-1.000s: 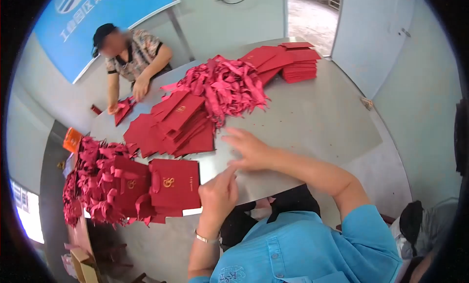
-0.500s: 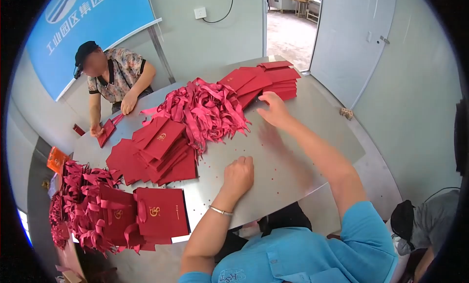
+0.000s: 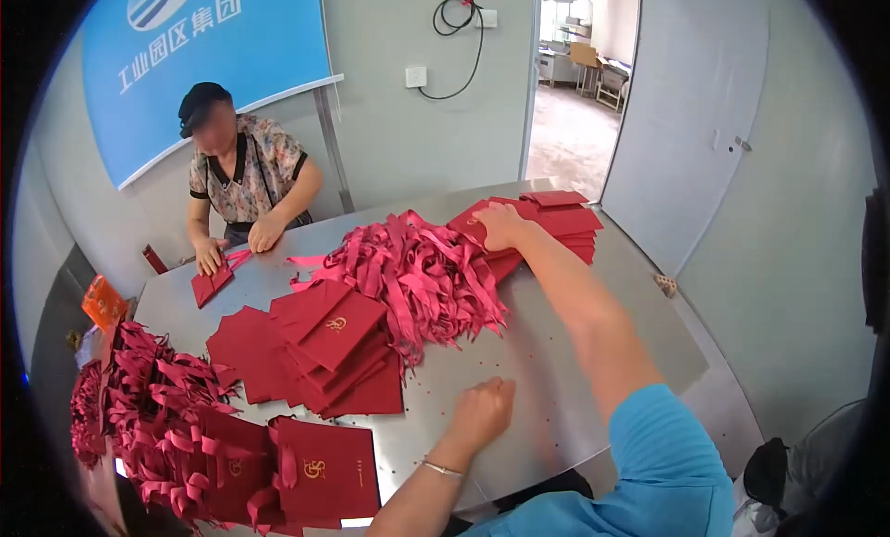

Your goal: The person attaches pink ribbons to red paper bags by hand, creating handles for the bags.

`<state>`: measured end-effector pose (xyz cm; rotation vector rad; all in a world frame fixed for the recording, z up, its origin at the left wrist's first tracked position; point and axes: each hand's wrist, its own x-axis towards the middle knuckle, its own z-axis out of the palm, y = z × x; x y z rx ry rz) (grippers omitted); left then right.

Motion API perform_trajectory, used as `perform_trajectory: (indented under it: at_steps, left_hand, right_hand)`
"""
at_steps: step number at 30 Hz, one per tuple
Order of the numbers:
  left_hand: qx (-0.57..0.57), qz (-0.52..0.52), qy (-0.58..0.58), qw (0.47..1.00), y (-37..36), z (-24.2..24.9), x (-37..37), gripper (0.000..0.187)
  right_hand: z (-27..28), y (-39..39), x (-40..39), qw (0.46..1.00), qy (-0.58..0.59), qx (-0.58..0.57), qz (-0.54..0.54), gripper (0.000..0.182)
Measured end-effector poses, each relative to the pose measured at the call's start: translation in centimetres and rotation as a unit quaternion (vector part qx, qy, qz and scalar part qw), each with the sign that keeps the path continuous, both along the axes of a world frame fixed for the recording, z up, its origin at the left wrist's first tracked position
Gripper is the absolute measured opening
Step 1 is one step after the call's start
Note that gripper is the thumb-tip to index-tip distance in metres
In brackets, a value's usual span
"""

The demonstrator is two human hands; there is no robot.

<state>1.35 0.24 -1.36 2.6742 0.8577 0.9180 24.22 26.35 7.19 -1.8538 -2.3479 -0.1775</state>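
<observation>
My right hand (image 3: 502,227) reaches over the far pile of flat red paper bags (image 3: 564,223). Its fingers are stretched out and apart over the bags' near left edge, and no bag is lifted. My left hand (image 3: 484,413) is a closed fist with a bracelet at the wrist, low over the near part of the table; nothing shows in it. Between the hands and the other person lies a tangled heap of pink-red ribbons (image 3: 408,277). Left of my fist is a second pile of flat red bags (image 3: 324,342) with gold print.
Red bags with ribbon handles (image 3: 324,472) crowd the table's near left corner. Across the metal table (image 3: 612,351) a person in a cap (image 3: 246,175) handles a small red bag (image 3: 212,285). Tiny red bits dot the tabletop. An open door (image 3: 695,120) stands behind.
My right hand has moved from just short of the far pile onto its bags. My left fist stays near the table's front. The head view has tilted up and turned slightly left.
</observation>
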Motion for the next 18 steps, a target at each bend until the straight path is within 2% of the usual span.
perform_trajectory:
  at_steps: [1,2,5,7,10,14,17,18]
  left_hand:
    - [0.005,0.001,0.003,1.000,-0.1,0.0,0.0,0.005]
    - [0.002,0.002,0.001,1.000,0.0,-0.1,-0.1,0.005]
    - [-0.010,0.003,-0.004,1.000,-0.1,-0.3,-0.1,0.006]
    - [-0.001,-0.015,-0.015,1.000,0.1,-0.4,-0.1,0.005]
    - [-0.004,-0.009,-0.007,1.000,0.1,-0.2,0.0,0.005]
    - [0.009,-0.015,0.004,1.000,0.4,-0.6,0.2,0.006]
    - [-0.012,-0.019,0.024,0.999,0.6,-0.9,0.0,0.005]
    - [-0.019,-0.010,0.017,1.000,0.7,-1.1,0.1,0.007]
  right_hand:
    - [0.3,0.0,-0.2,0.995,-0.028,-0.091,-0.014,0.063]
    - [0.4,-0.2,-0.3,0.995,-0.030,-0.094,-0.013,0.063]
    - [0.5,-0.8,-0.7,0.994,-0.088,-0.068,-0.004,0.063]
    - [0.8,-1.2,-0.4,0.995,-0.098,-0.002,0.012,0.059]
    - [1.9,-2.3,-0.6,0.989,-0.140,-0.009,0.042,0.055]
    - [3.2,-4.2,-0.5,0.988,-0.140,0.001,0.061,0.051]
    - [3.9,-6.1,-0.2,0.985,-0.170,0.000,0.033,0.059]
    - [4.1,-7.0,0.0,0.985,-0.167,0.018,0.031,0.049]
